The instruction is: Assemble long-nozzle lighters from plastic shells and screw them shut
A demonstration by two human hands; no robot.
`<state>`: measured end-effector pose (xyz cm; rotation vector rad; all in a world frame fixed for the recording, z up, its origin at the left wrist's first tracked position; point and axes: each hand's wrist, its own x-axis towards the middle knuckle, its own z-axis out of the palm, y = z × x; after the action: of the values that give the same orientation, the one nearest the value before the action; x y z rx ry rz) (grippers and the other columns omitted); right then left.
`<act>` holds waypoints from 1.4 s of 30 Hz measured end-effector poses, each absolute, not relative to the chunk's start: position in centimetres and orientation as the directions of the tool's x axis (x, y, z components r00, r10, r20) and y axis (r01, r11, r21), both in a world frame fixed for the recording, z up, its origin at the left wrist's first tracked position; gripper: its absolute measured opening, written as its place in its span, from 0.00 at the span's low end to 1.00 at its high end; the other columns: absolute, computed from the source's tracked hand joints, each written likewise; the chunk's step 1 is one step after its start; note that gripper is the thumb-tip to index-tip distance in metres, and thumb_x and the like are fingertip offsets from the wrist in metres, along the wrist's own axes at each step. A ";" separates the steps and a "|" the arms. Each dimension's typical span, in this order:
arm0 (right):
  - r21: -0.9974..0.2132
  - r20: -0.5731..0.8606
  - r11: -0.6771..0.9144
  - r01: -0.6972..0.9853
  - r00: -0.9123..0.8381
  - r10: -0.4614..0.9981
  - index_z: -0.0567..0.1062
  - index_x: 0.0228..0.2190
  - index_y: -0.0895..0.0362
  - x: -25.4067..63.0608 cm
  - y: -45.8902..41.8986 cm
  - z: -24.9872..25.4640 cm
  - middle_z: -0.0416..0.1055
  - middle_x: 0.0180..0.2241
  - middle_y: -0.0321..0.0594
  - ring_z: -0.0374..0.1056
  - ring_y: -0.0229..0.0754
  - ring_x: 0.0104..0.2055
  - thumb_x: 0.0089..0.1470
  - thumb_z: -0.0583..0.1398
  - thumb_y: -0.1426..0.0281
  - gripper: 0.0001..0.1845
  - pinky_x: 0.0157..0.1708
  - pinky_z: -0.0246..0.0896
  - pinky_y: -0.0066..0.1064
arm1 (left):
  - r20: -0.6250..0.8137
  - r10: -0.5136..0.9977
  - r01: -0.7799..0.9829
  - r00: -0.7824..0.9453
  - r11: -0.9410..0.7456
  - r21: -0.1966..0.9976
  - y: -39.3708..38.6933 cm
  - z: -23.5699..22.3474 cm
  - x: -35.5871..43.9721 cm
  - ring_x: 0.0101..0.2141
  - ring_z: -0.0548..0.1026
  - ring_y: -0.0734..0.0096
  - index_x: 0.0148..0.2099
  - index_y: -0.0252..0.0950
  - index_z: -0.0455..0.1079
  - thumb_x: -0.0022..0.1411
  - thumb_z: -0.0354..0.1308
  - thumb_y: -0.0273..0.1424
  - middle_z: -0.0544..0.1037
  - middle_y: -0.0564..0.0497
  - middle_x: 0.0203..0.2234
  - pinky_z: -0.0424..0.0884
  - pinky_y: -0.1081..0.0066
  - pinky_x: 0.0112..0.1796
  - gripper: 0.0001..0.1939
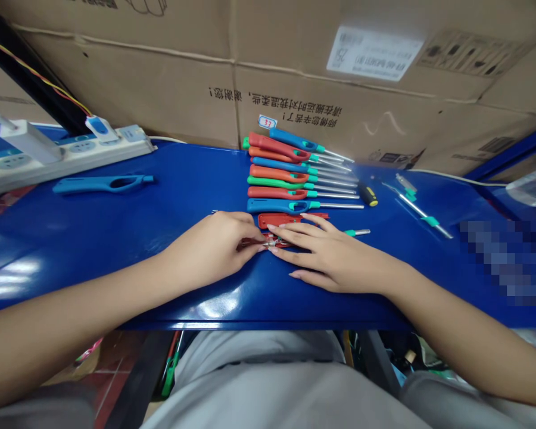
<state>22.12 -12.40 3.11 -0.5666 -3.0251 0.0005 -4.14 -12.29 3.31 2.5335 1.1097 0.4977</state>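
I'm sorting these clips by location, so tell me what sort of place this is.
Probably a small assembly workbench in a workshop or storeroom: a row of long-nosed lighters on a blue table, stacked cardboard cartons behind, and a power strip.

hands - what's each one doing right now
Left hand: fingers pinched on a small metal part.
Right hand: open, flat on the red lighter shell.

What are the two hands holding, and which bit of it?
Both hands work on a red lighter shell lying open on the blue table. The left hand pinches a small metal part at its end; the right hand presses the shell flat.
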 end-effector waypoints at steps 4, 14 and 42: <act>-0.027 0.073 0.938 0.347 -0.935 0.348 0.64 0.65 0.57 22.4 -12.0 3.2 0.57 0.69 0.49 0.53 0.50 0.71 0.70 0.52 0.64 0.26 0.68 0.45 0.54 | 0.184 0.745 0.624 0.641 -0.645 0.441 -12.2 3.3 -4.1 0.36 0.80 0.67 0.45 0.40 0.82 0.67 0.61 0.29 0.81 0.50 0.37 0.72 0.69 0.38 0.08; 0.007 0.041 0.934 0.357 -0.933 0.357 0.66 0.64 0.56 22.2 -12.5 3.1 0.58 0.69 0.46 0.53 0.52 0.71 0.70 0.51 0.64 0.24 0.67 0.44 0.60 | 0.145 0.754 0.631 0.640 -0.624 0.461 -12.1 3.4 -4.0 0.34 0.79 0.67 0.45 0.39 0.83 0.67 0.61 0.29 0.80 0.49 0.33 0.72 0.69 0.37 0.09; -0.106 0.233 0.758 0.644 -0.725 0.648 0.75 0.37 0.57 25.2 -8.9 4.0 0.74 0.39 0.45 0.68 0.48 0.42 0.65 0.57 0.67 0.08 0.44 0.63 0.40 | 0.266 0.691 0.525 0.672 -0.698 0.487 -12.4 3.0 -3.5 0.31 0.79 0.70 0.46 0.36 0.79 0.68 0.61 0.31 0.83 0.50 0.36 0.74 0.72 0.33 0.08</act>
<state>25.20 -8.89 3.96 -1.0111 -2.7006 0.0259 -3.54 -12.35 3.03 2.5162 0.9559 0.6197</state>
